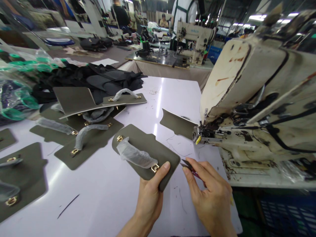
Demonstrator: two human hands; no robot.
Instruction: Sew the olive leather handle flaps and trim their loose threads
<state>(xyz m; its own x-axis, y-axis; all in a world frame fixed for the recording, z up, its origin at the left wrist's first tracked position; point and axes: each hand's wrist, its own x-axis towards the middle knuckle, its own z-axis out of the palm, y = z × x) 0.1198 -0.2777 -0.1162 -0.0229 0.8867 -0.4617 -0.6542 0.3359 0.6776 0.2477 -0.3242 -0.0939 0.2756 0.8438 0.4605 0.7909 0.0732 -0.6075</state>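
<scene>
My left hand [153, 194] grips the near end of an olive-grey bag flap panel [142, 133], thumb on top and fingers beneath. That panel carries a handle [137, 156] wrapped in translucent film and joined by gold-coloured rings. My right hand [209, 194] is closed around a pair of thread snips [189, 165], whose dark blades point left at the panel's right corner. The tips look very close to the edge; contact cannot be made out. Similar flap panels [90, 144] lie to the left, some overlapping. Loose dark threads lie on the white table [98, 197].
A worn cream sewing machine [227, 69] stands at the right, with another olive-grey piece [177, 123] beside its needle area. Black cut pieces [108, 80] are heaped at the back left, near green-ended thread cones [27, 98] in plastic. A blue crate [286, 210] sits low at right.
</scene>
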